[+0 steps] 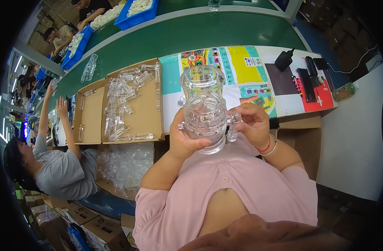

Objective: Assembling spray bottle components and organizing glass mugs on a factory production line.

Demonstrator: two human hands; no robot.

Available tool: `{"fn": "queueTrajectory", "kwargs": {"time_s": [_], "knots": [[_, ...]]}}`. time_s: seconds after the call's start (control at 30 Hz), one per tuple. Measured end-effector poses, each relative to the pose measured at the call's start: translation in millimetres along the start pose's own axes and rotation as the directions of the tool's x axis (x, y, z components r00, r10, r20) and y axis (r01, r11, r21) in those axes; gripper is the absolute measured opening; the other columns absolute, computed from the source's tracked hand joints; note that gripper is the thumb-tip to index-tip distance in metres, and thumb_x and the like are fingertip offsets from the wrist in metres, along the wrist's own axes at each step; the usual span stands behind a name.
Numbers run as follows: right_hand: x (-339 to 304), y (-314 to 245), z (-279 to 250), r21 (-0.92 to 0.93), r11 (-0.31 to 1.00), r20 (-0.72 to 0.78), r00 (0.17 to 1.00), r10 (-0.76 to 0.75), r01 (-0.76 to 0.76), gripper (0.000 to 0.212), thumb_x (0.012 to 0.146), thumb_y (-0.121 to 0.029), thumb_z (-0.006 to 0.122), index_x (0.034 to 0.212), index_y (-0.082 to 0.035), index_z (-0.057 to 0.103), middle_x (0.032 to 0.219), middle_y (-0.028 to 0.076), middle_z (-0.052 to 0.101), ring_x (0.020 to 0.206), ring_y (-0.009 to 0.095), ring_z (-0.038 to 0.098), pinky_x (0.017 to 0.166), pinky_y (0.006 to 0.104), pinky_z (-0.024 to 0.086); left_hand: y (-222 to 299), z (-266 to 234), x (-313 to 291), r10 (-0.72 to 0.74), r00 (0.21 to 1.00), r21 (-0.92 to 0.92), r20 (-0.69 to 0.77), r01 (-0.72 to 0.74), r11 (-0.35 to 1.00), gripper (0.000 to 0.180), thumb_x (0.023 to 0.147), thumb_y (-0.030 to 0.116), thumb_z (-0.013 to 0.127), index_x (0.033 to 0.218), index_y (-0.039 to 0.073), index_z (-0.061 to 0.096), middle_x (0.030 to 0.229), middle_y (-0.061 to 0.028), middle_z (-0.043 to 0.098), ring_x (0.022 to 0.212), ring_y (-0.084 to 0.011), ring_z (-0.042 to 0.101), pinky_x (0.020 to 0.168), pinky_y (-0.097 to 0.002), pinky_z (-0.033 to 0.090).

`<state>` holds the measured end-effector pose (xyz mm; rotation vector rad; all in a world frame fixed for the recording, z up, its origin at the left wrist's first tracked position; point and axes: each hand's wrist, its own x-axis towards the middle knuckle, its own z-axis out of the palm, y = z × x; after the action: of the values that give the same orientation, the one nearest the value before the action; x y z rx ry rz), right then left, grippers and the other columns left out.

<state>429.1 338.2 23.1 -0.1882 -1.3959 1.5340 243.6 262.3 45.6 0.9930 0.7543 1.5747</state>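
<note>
My left hand is wrapped round the lower side of a clear, ribbed plastic vessel, held upright before my chest with its wide rim up. At the vessel's right side, the fingers of my right hand pinch a small clear tube-shaped piece that touches the wall and hangs down. A short clear stub shows on the opposite side, by my left fingers. To the left, a cardboard tray holds several similar clear tube-shaped pieces.
Printed colourful sheets cover the green table. A black bottle and small tools stand at the right. Clear plastic bags fill a box below the tray. At the left a co-worker in grey reaches forward; blue bins stand beyond.
</note>
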Motion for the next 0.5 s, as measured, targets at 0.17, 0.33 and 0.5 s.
{"fn": "queueTrajectory", "kwargs": {"time_s": [0.17,0.33,0.5], "knots": [[7,-20,-18,-0.492,0.846,0.353,0.935,-0.023,0.206,0.048,0.078,-0.026,0.068,0.114,-0.003,0.047,0.111,0.02,0.054,0.102,0.026,0.055,0.095,0.0367,0.037,-4,2,-7,-0.068,0.996,-0.15,0.058,0.077,0.986,0.087,0.059,0.022,0.082,0.126,0.003,0.031,0.121,-0.0157,0.046,0.109,-0.0276,0.05,0.093,-0.0407,0.041],[15,-38,8,-0.124,0.992,0.151,0.988,-0.019,0.038,0.071,0.084,-0.059,0.04,0.124,0.0,0.038,0.126,0.023,0.042,0.114,0.029,0.045,0.1,0.0421,0.029,2,0,-15,-0.2,0.927,0.15,0.317,0.16,0.976,0.083,0.059,0.024,0.081,0.127,0.007,0.036,0.117,-0.0137,0.049,0.107,-0.0269,0.051,0.087,-0.0383,0.044],[-7,-39,16,-0.093,0.995,0.549,0.835,0.025,0.031,0.054,0.094,-0.042,0.025,0.121,0.0,0.045,0.122,0.024,0.047,0.119,0.034,0.042,0.105,0.0515,0.016,-9,9,-25,0.246,0.693,0.337,0.678,-0.59,0.734,0.076,0.054,0.026,0.08,0.122,0.014,0.049,0.109,-0.014,0.052,0.097,-0.0338,0.052,0.077,-0.0418,0.044]]}}
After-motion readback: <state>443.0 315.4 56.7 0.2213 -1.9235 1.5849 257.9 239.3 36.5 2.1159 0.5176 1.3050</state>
